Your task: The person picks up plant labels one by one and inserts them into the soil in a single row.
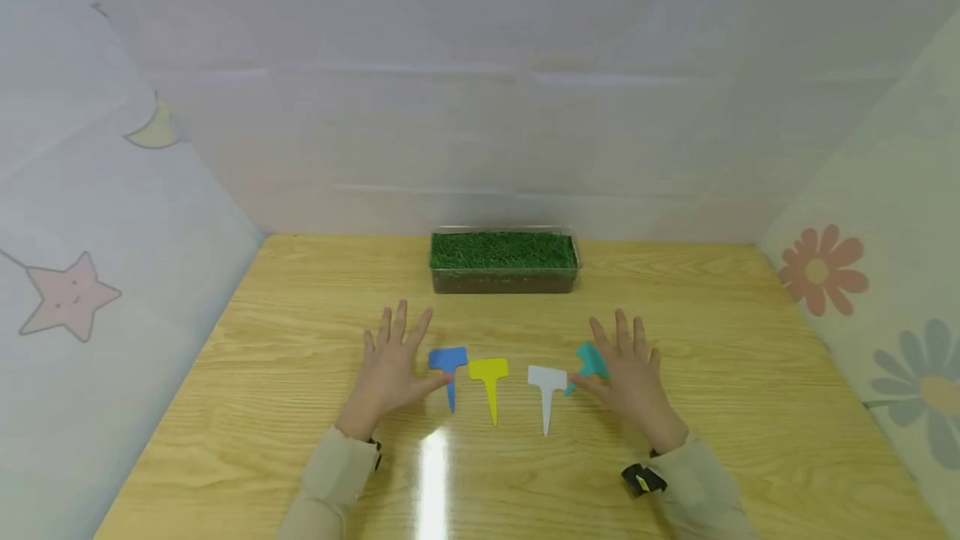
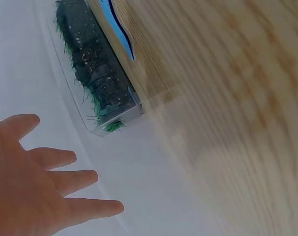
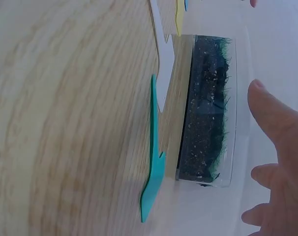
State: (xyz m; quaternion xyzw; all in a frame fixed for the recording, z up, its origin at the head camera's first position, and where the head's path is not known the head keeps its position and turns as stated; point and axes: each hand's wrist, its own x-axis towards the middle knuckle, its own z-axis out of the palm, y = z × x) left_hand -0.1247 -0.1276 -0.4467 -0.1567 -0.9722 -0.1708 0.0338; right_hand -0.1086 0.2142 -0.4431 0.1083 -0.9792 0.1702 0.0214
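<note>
Four-cornered T-shaped plant labels lie on the wooden table: a blue label point(image 1: 448, 358), a yellow label point(image 1: 489, 370), a white label point(image 1: 547, 377) and a teal label point(image 1: 592, 361). My left hand point(image 1: 390, 373) is spread beside the blue label, its thumb over that label's stem in the head view. My right hand point(image 1: 632, 377) is spread too and partly covers the teal label. Neither hand grips anything. In the right wrist view the teal label point(image 3: 155, 172) and white label point(image 3: 164, 64) lie below the fingers. Behind them stands a clear tray of grass point(image 1: 504, 250).
The tray holds dark soil point(image 3: 205, 98) under the grass, near the table's back edge. Pale cloth walls surround the wooden table point(image 1: 285, 298) at the back and both sides. A glare streak shows on the front of the tabletop.
</note>
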